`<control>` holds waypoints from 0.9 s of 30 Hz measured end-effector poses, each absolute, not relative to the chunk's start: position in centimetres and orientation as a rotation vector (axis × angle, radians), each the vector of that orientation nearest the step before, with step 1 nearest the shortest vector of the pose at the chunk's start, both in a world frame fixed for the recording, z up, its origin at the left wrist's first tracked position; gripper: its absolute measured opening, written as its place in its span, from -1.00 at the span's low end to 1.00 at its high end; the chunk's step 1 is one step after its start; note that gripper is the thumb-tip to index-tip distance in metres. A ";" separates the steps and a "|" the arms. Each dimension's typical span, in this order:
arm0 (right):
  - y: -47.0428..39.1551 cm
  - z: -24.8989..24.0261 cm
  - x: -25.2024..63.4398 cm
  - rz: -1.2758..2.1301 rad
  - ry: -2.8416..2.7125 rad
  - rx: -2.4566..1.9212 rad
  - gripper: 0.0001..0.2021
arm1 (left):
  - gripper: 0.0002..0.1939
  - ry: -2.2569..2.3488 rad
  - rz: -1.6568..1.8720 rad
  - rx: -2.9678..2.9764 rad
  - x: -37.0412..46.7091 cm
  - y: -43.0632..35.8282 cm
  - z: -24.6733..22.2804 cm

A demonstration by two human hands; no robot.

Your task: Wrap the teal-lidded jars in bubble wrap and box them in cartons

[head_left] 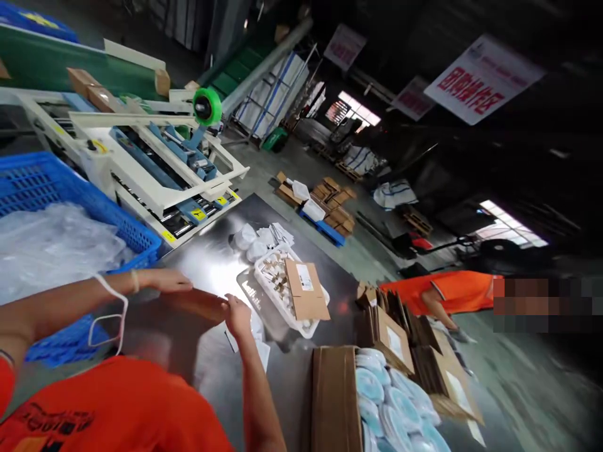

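A brown piece of cardboard (203, 304) is held between my two hands over the metal table. My left hand (170, 280) grips its left end, with a white strap looped at that wrist. At the other end, my right hand (238, 315) pinches the edge between thumb and fingers. Whether the cardboard is a folded box or a flat sheet I cannot tell. Just beyond my right hand, a white tray (307, 330) holds many small white and brown pieces, and a labelled flat cardboard box (308, 304) lies across it. White papers (261, 353) lie beside my right forearm.
A carton (333, 398) of wrapped round bluish items stands at the front right, near upright flattened cartons (396, 342). To my left is a blue crate (141, 242) with clear plastic bags. A taping machine (160, 176) adjoins the table (339, 276). A co-worker in orange (452, 290) is at right.
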State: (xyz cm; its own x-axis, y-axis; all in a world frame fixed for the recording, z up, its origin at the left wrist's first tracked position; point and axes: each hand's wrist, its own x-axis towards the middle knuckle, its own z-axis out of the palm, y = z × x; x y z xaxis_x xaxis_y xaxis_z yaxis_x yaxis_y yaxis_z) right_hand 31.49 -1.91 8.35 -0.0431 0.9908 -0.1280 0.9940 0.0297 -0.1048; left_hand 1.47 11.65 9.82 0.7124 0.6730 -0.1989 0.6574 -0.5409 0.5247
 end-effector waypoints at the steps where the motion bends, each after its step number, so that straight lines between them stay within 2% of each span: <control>1: -1.8 7.9 31.9 -0.222 2.305 2.154 -0.58 | -0.60 1.005 -0.002 2.296 1.7 12.0 9.8; 3: -2.4 6.8 32.6 -0.092 2.479 2.107 -0.42 | -0.43 1.018 -0.074 2.217 2.4 12.8 9.8; 5: -3.9 5.1 32.6 0.084 2.669 2.016 -0.35 | -0.38 1.062 -0.082 2.191 3.3 13.6 9.8; 7: -6.1 3.1 31.6 0.192 2.856 1.858 -0.33 | -0.40 1.084 -0.052 2.216 4.7 13.9 9.8; 9: -8.2 1.2 29.6 0.159 2.999 1.686 -0.33 | -0.49 1.045 -0.020 2.279 6.6 13.4 9.6; 13: -9.1 0.5 25.5 -0.201 2.871 1.776 -0.41 | -0.76 0.834 -0.008 2.427 10.1 11.0 8.9; 18: -4.2 5.4 24.8 -0.921 2.795 1.798 -0.68 | -0.93 0.695 0.054 2.551 11.1 9.7 8.7; 22: -1.8 7.1 24.5 -1.374 2.662 1.830 -0.71 | -0.74 0.650 0.129 2.582 10.5 10.4 9.8; 25: -1.8 6.1 23.8 -1.374 2.578 1.908 -0.60 | -0.55 1.022 0.241 2.550 9.2 10.7 10.7; 27: -2.0 5.3 23.5 -1.251 2.573 2.002 -0.52 | -0.54 1.275 0.219 2.497 7.5 10.4 11.0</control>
State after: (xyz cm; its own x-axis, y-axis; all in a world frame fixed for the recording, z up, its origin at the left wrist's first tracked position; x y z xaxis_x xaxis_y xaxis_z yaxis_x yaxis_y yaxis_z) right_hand 23.51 -2.04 5.33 -0.3018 0.9422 -0.1453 0.6961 0.1137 -0.7089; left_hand 7.53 10.38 11.02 0.5883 0.8086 -0.0117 0.7582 -0.5464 0.3557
